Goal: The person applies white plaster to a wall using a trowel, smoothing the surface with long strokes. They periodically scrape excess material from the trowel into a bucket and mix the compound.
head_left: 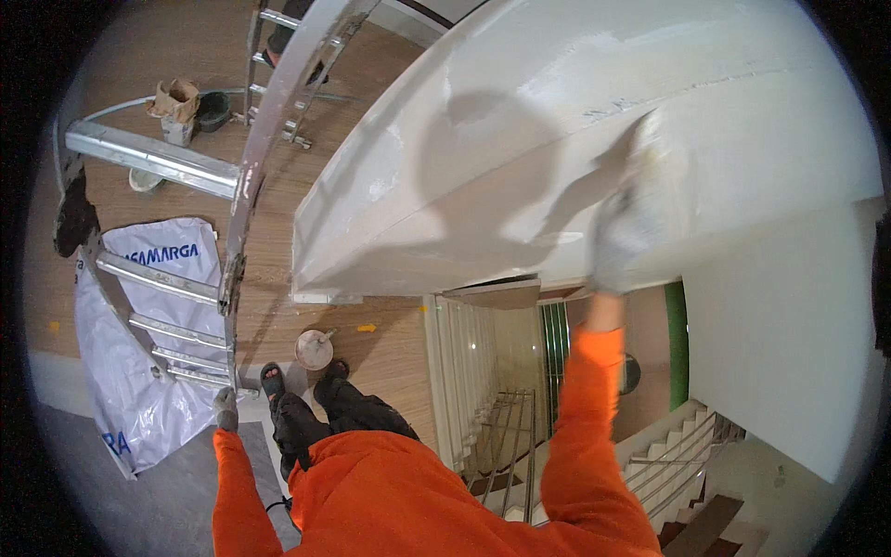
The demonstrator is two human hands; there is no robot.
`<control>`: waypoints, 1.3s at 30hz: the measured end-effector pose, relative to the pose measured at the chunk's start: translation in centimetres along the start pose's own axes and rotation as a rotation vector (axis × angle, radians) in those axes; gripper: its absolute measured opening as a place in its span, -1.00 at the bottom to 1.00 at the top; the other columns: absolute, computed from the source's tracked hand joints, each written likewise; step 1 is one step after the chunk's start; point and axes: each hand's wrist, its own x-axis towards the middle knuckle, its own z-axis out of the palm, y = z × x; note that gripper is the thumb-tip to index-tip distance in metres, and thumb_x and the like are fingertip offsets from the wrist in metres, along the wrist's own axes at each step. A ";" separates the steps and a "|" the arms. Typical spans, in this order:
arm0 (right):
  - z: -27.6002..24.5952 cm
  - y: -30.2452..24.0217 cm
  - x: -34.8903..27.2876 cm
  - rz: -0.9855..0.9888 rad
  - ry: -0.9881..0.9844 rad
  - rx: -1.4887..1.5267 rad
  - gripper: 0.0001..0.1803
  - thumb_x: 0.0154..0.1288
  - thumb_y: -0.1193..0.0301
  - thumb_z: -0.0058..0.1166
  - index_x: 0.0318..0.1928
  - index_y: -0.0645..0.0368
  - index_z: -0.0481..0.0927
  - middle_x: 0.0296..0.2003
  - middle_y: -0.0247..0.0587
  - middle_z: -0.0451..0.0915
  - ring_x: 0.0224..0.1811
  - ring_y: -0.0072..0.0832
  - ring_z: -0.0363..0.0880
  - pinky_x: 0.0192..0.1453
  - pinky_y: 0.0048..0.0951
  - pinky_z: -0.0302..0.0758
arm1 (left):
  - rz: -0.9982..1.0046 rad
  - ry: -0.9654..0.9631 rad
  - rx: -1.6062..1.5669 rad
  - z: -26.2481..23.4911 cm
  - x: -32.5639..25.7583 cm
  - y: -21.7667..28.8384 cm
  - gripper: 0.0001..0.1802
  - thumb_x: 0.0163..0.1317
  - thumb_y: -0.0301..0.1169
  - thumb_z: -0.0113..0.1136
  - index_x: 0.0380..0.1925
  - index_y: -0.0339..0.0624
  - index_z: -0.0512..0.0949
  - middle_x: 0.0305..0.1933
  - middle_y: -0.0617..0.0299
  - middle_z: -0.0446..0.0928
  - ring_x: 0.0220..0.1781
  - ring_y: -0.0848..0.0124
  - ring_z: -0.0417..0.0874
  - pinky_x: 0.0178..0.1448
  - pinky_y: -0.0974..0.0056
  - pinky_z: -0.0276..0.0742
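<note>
My right hand (624, 237), in a greyish-white glove, is raised against the white curved wall surface (371, 186). It is closed around a pale, flat-looking thing (647, 148) that motion smears, so its kind is unclear. Filler patches and a seam mark that surface, and my shadow falls across it. Down at the lower left, my left hand (225, 407), also gloved, appears beside the foot of the metal ladder (153, 158). Its fingers are too small to read, and I cannot tell whether it touches the ladder.
A bucket of pale paste (315, 349) stands by my feet. White plastic sheeting (172, 306) lies under the ladder. Farther off are a paper bag (176, 97), a dark bucket (213, 110) and a second ladder (278, 84). A stairwell with metal railings (506, 436) drops away below my right arm.
</note>
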 end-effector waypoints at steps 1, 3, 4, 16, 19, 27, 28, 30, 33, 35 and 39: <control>1.6 -1.7 -5.7 0.092 -0.110 0.028 -0.50 0.53 0.45 -0.02 0.43 0.06 0.42 0.38 -0.12 0.46 0.33 -0.21 0.55 0.34 -0.23 0.54 | -0.023 -0.054 0.007 -0.2 -0.7 -1.0 -0.77 0.35 -0.35 0.11 -0.36 -0.26 0.65 -0.39 0.28 0.60 -0.35 0.41 0.50 -0.15 0.18 0.51; 3.7 -4.7 -15.5 0.245 -0.374 -0.050 -0.42 0.53 0.43 -0.06 0.51 0.03 0.29 0.51 -0.16 0.30 0.41 -0.24 0.47 0.41 -0.14 0.50 | -0.063 -0.145 0.022 -1.4 -2.2 -3.4 -0.75 0.35 -0.33 0.12 -0.33 -0.28 0.67 -0.39 0.21 0.63 -0.35 0.35 0.56 -0.12 0.16 0.53; 3.9 -6.1 -18.6 0.289 -0.545 -0.170 -0.44 0.53 0.41 -0.05 0.50 0.11 0.31 0.51 -0.15 0.29 0.36 -0.25 0.53 0.39 -0.13 0.54 | 0.195 -0.061 0.254 -1.3 -3.4 -4.7 -0.74 0.35 -0.29 0.14 -0.35 -0.25 0.68 -0.40 0.16 0.66 -0.37 0.24 0.59 -0.11 0.14 0.56; -7.8 9.1 6.0 0.341 0.020 -0.400 -0.57 0.56 0.48 -0.07 0.37 0.20 0.49 0.28 -0.10 0.60 0.18 -0.33 0.66 0.26 -0.34 0.54 | 0.432 -0.040 0.720 -7.4 -5.1 -4.8 -0.72 0.35 -0.26 0.04 -0.30 -0.17 0.68 -0.20 -0.02 0.70 -0.12 0.02 0.69 -0.04 0.01 0.57; -4.9 8.8 4.1 0.129 0.010 -0.346 -0.56 0.52 0.48 0.01 0.36 0.20 0.49 0.21 -0.09 0.64 0.15 -0.28 0.68 0.23 -0.32 0.58 | 0.247 -0.167 0.513 -6.2 -1.6 -3.7 -0.70 0.32 -0.28 0.12 -0.17 -0.25 0.71 -0.18 0.09 0.75 -0.07 0.16 0.75 0.04 0.16 0.61; 5.3 -7.4 -23.8 0.651 -0.908 -0.278 -0.46 0.47 0.47 0.04 0.43 0.03 0.42 0.31 -0.20 0.57 0.21 -0.22 0.65 0.23 -0.10 0.61 | 0.059 -0.094 0.074 -0.8 1.3 0.4 -0.73 0.28 -0.34 0.15 -0.24 -0.32 0.71 -0.38 0.20 0.68 -0.29 0.42 0.60 -0.13 0.22 0.55; 4.5 -8.3 -24.0 0.568 -0.794 -0.233 -0.48 0.48 0.47 0.04 0.41 0.02 0.45 0.27 -0.22 0.60 0.17 -0.24 0.67 0.20 -0.13 0.63 | 0.076 -0.107 0.086 -0.9 1.4 -0.2 -0.73 0.28 -0.35 0.14 -0.24 -0.32 0.71 -0.38 0.18 0.68 -0.29 0.41 0.61 -0.13 0.22 0.55; 2.8 -8.3 -24.7 0.420 -0.573 -0.169 -0.53 0.50 0.46 0.04 0.38 -0.01 0.50 0.18 -0.26 0.67 0.10 -0.28 0.71 0.14 -0.17 0.66 | -0.007 -0.191 0.207 -1.5 1.3 0.8 -0.72 0.26 -0.33 0.12 -0.29 -0.31 0.71 -0.41 0.08 0.68 -0.32 0.35 0.63 -0.13 0.18 0.56; 0.7 -4.8 -16.7 0.539 -0.285 -0.236 -0.61 0.54 0.40 0.02 0.30 0.16 0.57 0.11 -0.13 0.71 -0.07 -0.30 0.73 0.00 -0.29 0.67 | -0.052 -0.080 0.274 -3.4 0.9 -1.5 -0.69 0.24 -0.27 0.11 -0.35 -0.28 0.71 -0.49 0.05 0.64 -0.39 0.31 0.62 -0.18 0.13 0.55; -1.7 -4.4 -8.3 0.450 -0.041 -0.171 -0.60 0.56 0.37 -0.01 0.29 0.29 0.55 0.13 0.00 0.68 -0.07 -0.22 0.72 0.01 -0.26 0.68 | -0.084 -0.061 0.350 -4.5 0.2 -3.2 -0.68 0.23 -0.25 0.10 -0.37 -0.27 0.71 -0.50 0.05 0.63 -0.40 0.31 0.61 -0.20 0.13 0.54; -1.8 -1.3 -4.7 0.529 0.024 -0.235 -0.58 0.56 0.46 -0.08 0.33 0.31 0.51 0.23 0.09 0.60 0.33 -0.08 0.56 0.40 -0.13 0.51 | -0.114 -0.059 0.493 -5.6 0.0 -3.9 -0.66 0.22 -0.22 0.09 -0.40 -0.26 0.70 -0.53 0.06 0.62 -0.43 0.31 0.60 -0.24 0.12 0.53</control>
